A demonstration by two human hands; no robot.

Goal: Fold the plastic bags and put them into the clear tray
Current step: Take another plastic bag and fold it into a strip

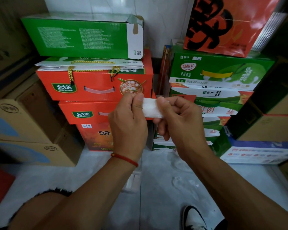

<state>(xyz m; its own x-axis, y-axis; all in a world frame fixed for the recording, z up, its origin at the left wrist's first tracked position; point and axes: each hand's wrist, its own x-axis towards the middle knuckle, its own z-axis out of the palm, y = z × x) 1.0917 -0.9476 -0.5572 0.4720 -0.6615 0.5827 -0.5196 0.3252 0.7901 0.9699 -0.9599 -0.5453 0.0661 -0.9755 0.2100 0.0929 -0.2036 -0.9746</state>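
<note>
A small folded white plastic bag (151,107) is held in the air at chest height in front of stacked boxes. My left hand (128,125) pinches its left end between thumb and fingers. My right hand (178,120) grips its right end, fingers curled under it. Below my wrists, on the pale floor, lies a clear tray (133,180), partly hidden by my left forearm. More loose clear plastic bags (184,181) lie crumpled on the floor to the right of it.
Red gift boxes (93,85) stacked under a green carton (80,35) stand straight ahead. Green milk cartons (214,72) and a red bag (226,25) are at the right. Brown cardboard boxes (23,123) line the left. My shoe (194,218) is at the bottom right.
</note>
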